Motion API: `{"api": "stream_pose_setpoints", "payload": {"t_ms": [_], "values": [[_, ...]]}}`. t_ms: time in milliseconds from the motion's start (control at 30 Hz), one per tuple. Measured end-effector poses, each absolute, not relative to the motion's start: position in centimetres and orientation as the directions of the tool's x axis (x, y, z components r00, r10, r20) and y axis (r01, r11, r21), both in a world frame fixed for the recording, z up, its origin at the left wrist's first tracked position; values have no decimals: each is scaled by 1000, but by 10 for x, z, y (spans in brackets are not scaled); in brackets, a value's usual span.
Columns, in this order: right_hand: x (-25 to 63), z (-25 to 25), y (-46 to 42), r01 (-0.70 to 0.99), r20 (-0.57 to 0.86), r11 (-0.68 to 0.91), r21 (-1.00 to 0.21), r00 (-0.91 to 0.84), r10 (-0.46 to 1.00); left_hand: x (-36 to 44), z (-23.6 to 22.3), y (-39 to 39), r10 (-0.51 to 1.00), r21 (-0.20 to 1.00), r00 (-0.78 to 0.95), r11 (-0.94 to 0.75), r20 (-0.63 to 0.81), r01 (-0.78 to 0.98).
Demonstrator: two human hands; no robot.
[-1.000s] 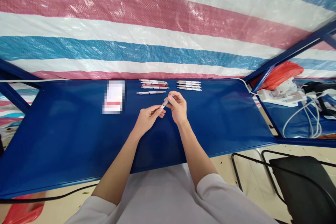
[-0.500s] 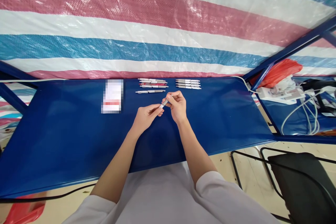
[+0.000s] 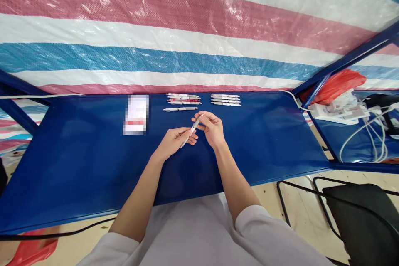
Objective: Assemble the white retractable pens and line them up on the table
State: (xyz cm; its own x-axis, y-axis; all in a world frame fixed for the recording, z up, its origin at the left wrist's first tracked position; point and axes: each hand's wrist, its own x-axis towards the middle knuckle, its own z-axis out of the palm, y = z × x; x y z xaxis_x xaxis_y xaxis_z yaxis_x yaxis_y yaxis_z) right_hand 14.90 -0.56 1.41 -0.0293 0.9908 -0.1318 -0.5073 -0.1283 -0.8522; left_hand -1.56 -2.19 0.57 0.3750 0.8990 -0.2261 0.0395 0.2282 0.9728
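We are holding a white pen with a grey grip [image 3: 195, 124] in front of us, above the counter [image 3: 264, 141], its grey end slanting up and away to the right. Our left hand [image 3: 178, 141] is closing thumb and fingers around the white barrel, the clip end sticking out below them; our right hand [image 3: 212, 128] is pinching the grey part near the tip. Just beyond our fingers, a single pen [image 3: 181, 109] is lying crosswise, and behind it a group of pens with a red one among them [image 3: 183, 102] is resting close together. To the right of these, a set of white and grey pens [image 3: 225, 100] is lying side by side. Farther left, a pixelated white rectangle [image 3: 136, 112] is lying on the counter. Behind everything, a striped sheet [image 3: 187, 33] is hanging, and at far right a red bag [image 3: 339, 85] is sitting near white cables [image 3: 370, 141].
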Motion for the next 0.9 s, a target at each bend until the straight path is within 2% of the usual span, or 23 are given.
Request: {"api": "stream_pose_setpoints", "payload": {"t_ms": [67, 167, 367, 467, 700, 900], "values": [[148, 11, -5, -528, -127, -122, -840, -27, 992, -17, 7, -22, 893, 972, 387, 231, -229, 43], [145, 6, -3, -549, -132, -101, -829, 17, 991, -16, 7, -22, 921, 982, 345, 148, -179, 113], [138, 2, 0, -521, -187, -30, -853, 250, 950, -8, -1, -22, 982, 938, 187, -55, -11, 343], [139, 3, -1, -493, -191, -47, -869, 245, 951, -7, -3, -23, 977, 958, 208, -8, -54, 286], [148, 4, -5, -542, -145, -85, -836, 68, 987, -13, 12, -23, 904, 970, 362, 242, -226, -1], [148, 4, -6, -584, -122, -88, -807, 18, 992, -15, 19, -22, 853, 961, 455, 277, -256, 22]]}}
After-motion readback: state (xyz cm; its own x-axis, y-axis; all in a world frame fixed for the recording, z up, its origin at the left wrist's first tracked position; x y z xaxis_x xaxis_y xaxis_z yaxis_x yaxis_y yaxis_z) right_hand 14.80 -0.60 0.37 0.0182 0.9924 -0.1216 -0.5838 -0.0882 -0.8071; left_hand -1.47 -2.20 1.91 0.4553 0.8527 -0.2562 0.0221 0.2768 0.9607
